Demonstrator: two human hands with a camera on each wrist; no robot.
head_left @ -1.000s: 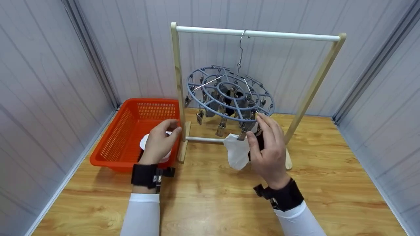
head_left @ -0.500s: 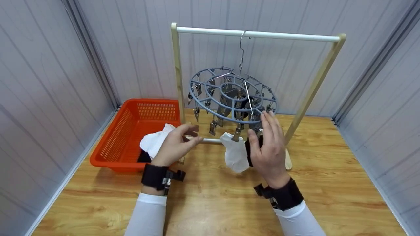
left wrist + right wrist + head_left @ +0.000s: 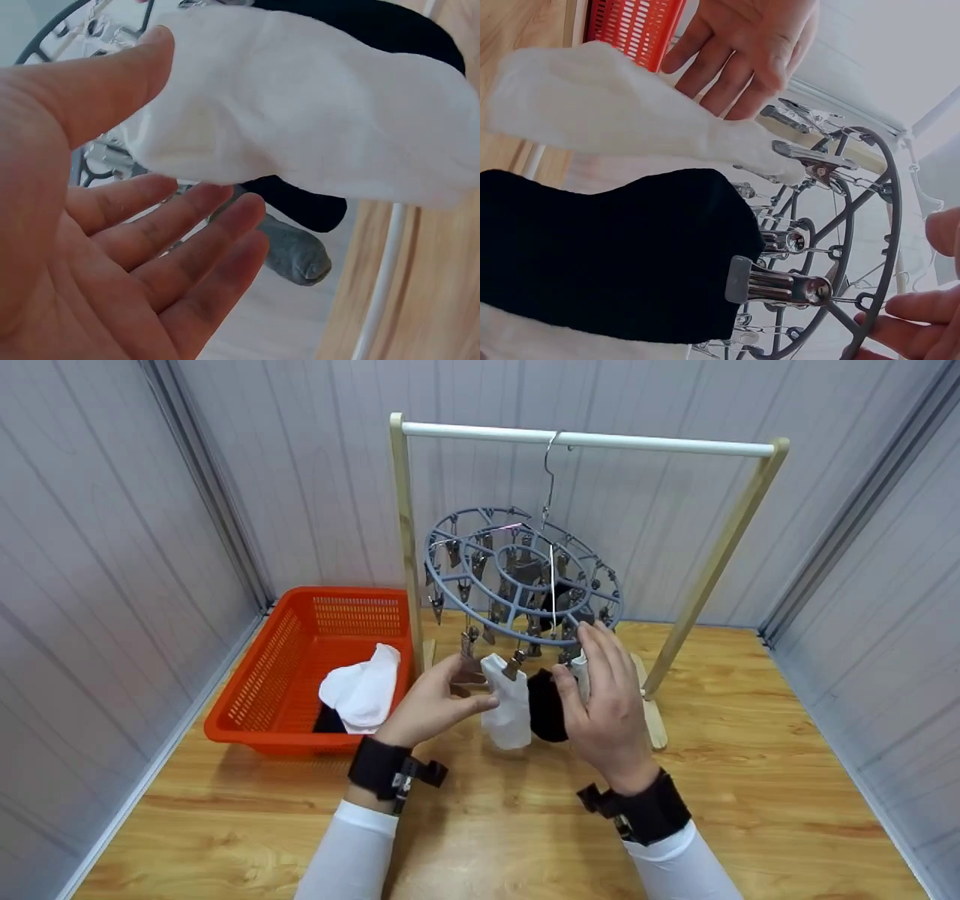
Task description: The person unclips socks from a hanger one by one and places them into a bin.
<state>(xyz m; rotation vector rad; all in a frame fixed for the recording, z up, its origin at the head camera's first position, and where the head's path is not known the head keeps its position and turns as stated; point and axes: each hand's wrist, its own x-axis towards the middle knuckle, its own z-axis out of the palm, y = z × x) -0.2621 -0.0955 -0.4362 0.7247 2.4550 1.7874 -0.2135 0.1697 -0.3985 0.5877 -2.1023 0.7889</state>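
Note:
A round grey clip hanger (image 3: 896,202) hangs tilted, with metal clips around its rings. From one front clip (image 3: 514,664) a white sock (image 3: 506,724) hangs by its cuff. My left hand (image 3: 435,701) is at this sock, thumb on the near side and fingers spread toward its back; in the left wrist view the fingers are loose, not closed round it. A black sock (image 3: 607,255) hangs from another clip, between the white sock and my right hand (image 3: 607,712). The right hand's fingertips touch the hanger's outer ring, thumb apart.
An orange basket (image 3: 296,720) at the left contains white socks (image 3: 367,686) and something black. The wooden stand's white bar (image 3: 487,432) carries the hanger's hook. Farther back a grey sock (image 3: 296,251) hangs. Panelled walls enclose the wooden tabletop (image 3: 480,840).
My left hand has moved right from over the basket to the hanging white sock. The hanger has turned, bringing that sock leftward and the black sock further into view. The right hand stays nearly in place.

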